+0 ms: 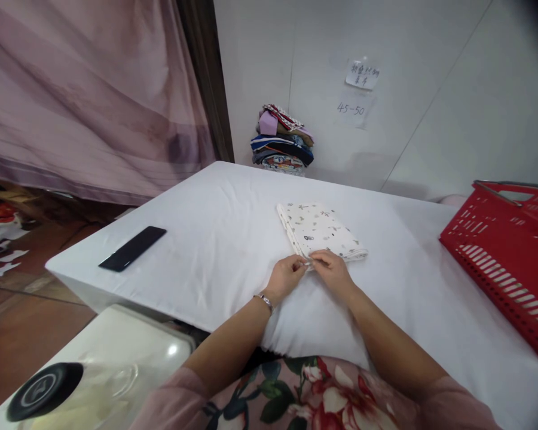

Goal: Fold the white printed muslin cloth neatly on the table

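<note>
A folded white cloth with a small dark print [320,230] lies flat on the table covered in white fabric [206,239]. At its near corner, my left hand [288,276] pinches the edge between thumb and fingertips. Close beside it, my right hand [334,273] also pinches that corner, its fingers nearly touching the left ones. The exact bit of cloth between the fingertips is partly hidden. A bracelet [265,303] sits on my left wrist.
A black phone-like slab [133,248] lies at the table's left. A red plastic basket [511,263] stands at the right edge. Folded clothes [283,140] are stacked by the wall at the back. A clear container with a black lid [45,391] is at lower left.
</note>
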Tool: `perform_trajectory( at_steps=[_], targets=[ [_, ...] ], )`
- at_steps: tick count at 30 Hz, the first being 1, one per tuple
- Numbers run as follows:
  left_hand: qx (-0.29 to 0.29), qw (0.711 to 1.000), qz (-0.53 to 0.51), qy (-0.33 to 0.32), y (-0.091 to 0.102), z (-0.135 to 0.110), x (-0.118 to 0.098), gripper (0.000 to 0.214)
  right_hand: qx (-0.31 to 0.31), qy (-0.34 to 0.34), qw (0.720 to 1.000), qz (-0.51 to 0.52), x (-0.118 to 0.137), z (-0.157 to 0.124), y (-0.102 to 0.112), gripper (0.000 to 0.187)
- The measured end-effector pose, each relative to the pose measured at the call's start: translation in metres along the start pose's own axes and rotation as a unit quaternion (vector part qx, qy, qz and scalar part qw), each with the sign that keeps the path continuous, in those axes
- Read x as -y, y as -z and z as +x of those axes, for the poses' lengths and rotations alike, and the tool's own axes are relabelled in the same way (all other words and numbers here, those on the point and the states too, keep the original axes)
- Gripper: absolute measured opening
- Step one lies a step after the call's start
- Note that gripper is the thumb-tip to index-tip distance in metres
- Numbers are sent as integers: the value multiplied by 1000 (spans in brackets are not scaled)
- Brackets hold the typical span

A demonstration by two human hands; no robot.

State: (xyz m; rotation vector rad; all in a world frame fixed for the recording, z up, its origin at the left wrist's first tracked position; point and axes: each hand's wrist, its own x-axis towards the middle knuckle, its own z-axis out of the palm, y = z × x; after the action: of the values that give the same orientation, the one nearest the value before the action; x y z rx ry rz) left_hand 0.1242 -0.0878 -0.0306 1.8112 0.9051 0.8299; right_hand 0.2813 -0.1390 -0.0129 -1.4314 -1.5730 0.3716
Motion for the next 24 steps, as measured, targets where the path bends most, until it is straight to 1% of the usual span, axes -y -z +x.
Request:
perform_trajectory(
  at_steps=[3, 6, 9, 12, 15, 19, 21, 24],
  targets=[
    [-5, 1000, 15, -2, 1, -1, -1, 17, -23, -11, 1000, 17, 2, -1, -2, 17],
    [-12, 1000, 18, 1, 2, -1, -3, 15, -14, 24, 999, -26, 2, -1, -5, 17],
    [-21, 999, 26, 22, 3, 0, -4, 10, 29, 59, 995, -81, 3, -1, -5, 20],
    [-14, 999, 24, 30, 4, 0, -4, 12, 82, 80, 987, -114, 5, 1, -1, 25],
    [-4, 999, 13, 34, 5, -1, -4, 14, 101, 78, 985, -120, 6, 1, 3, 29],
    [4, 999, 5, 38, 6, -2, -3, 15, 96, 71, 987, -109, 2, 1, 1, 26],
    [7, 999, 4, 35, 8, -2, -4, 15, 77, 69, 990, -100, 1, 1, -1, 23],
    [6, 1000, 13, 28, 9, -2, -6, 15, 30, 63, 995, -75, 3, 0, -1, 22]
  ],
)
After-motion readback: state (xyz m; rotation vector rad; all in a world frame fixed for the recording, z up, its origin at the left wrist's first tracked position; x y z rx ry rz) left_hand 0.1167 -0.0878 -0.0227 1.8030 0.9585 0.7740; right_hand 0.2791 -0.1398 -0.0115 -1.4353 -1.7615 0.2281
